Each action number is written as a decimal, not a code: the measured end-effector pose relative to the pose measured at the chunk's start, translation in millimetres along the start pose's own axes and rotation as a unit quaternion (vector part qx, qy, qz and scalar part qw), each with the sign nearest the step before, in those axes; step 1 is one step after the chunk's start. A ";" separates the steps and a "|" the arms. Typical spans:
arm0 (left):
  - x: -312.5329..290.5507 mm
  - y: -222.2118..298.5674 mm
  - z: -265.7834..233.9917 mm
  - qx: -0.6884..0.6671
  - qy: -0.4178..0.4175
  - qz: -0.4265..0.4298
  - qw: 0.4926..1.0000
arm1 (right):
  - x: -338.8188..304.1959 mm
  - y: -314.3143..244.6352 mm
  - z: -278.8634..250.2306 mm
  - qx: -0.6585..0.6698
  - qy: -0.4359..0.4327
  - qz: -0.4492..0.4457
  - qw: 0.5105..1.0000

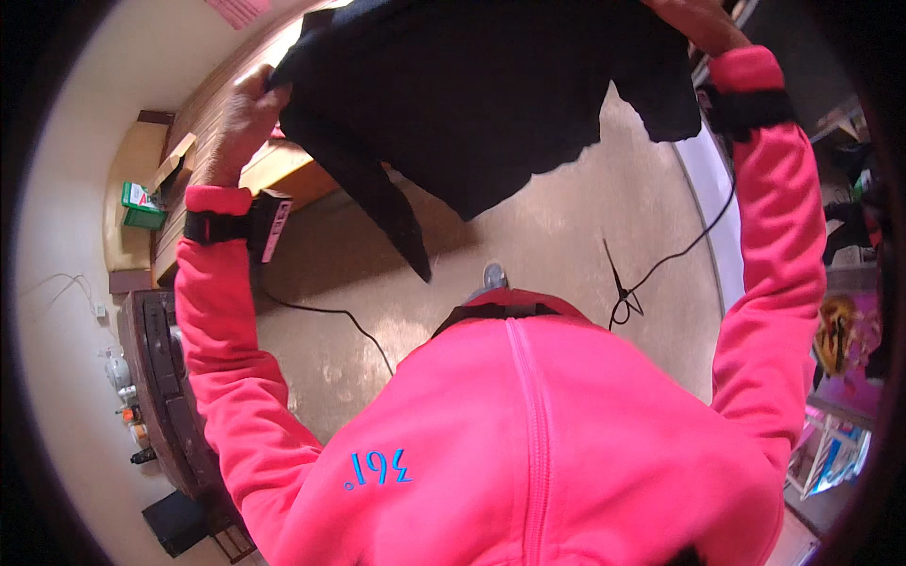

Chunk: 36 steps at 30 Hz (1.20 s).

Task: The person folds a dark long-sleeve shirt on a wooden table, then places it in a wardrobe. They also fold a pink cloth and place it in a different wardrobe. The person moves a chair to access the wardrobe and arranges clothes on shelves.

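Observation:
A wide black cloth (453, 104) is spread in the air between my two hands, at the top of the view. Its lower edge is uneven, and a long narrow strip hangs down from its left side. My left hand (247, 118) grips the left edge with its fingers closed. At the upper right, my right hand (700, 21) is at the other upper corner, closed on the cloth as far as I can see; its fingertips are partly cut off by the frame. Both arms are raised, in pink sleeves with black wrist straps.
On the left, a wooden bench (184, 151) runs along the wall with a green box (143, 206) by it. Nearer stands a dark brown cabinet (160, 377). Black cables (675, 255) run from the wrist straps. Cluttered shelves (849, 321) line the right.

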<state>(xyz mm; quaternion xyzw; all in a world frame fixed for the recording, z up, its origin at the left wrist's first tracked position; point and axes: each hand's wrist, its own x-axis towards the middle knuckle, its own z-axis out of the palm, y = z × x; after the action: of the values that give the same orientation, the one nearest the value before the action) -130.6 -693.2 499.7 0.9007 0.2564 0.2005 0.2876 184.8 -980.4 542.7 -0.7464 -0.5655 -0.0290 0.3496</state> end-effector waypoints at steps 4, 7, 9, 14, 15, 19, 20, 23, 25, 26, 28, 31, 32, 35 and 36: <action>91.5 17.0 39.8 -0.224 0.105 0.200 0.948 | 45.3 69.8 30.4 0.065 -0.318 -0.083 0.942; 98.5 41.2 115.6 0.014 -0.148 0.238 0.960 | 80.4 139.9 13.8 -0.020 -0.175 -0.035 0.984; 121.9 48.5 147.4 -0.068 -0.278 0.133 0.949 | 94.0 188.7 18.2 0.019 0.017 0.080 0.996; 232.5 -10.9 199.6 0.096 -0.290 0.053 0.951 | 153.8 307.1 48.8 0.338 0.059 0.073 0.937; 275.5 -31.9 201.4 0.128 -0.251 0.002 0.960 | 192.7 326.2 57.7 0.271 0.081 0.086 0.955; 387.3 -88.3 199.9 0.189 -0.086 -0.065 0.976 | 295.1 343.1 79.7 0.316 0.045 0.050 0.947; 407.1 -96.5 201.5 0.213 -0.056 -0.105 0.970 | 319.4 335.6 78.7 0.310 0.010 0.037 0.950; 496.6 -129.3 181.2 0.125 0.086 -0.215 0.965 | 395.9 310.3 91.4 0.272 0.034 -0.151 0.950; 535.4 -143.4 170.7 -0.209 0.149 -0.302 0.918 | 436.0 285.2 123.0 0.449 0.092 -0.137 0.878; 549.9 -148.6 172.9 -0.430 0.229 -0.353 0.799 | 448.8 274.8 134.1 0.308 0.085 -0.137 0.938; 571.5 -164.0 175.4 -0.569 0.256 -0.352 0.698 | 470.1 251.1 187.8 0.290 0.023 -0.256 0.922; 592.7 -197.2 173.8 -0.601 0.243 -0.307 0.697 | 490.8 228.0 263.7 0.388 -0.215 -0.352 0.824; 604.4 -212.2 168.6 -0.599 0.244 -0.303 0.700 | 507.7 230.2 287.7 0.356 -0.280 -0.362 0.815; 645.7 -262.1 142.9 -0.586 0.254 -0.296 0.710 | 578.6 249.2 352.2 0.470 -0.366 -0.301 0.745; 654.7 -277.6 132.9 -0.580 0.263 -0.299 0.711 | 597.8 253.9 367.3 0.504 -0.428 -0.256 0.705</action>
<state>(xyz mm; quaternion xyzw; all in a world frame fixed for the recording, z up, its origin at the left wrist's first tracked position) 356.7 -175.3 366.9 0.3444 0.4107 0.4421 0.7192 489.4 -313.6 403.9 -0.2178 -0.7541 0.4944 0.3735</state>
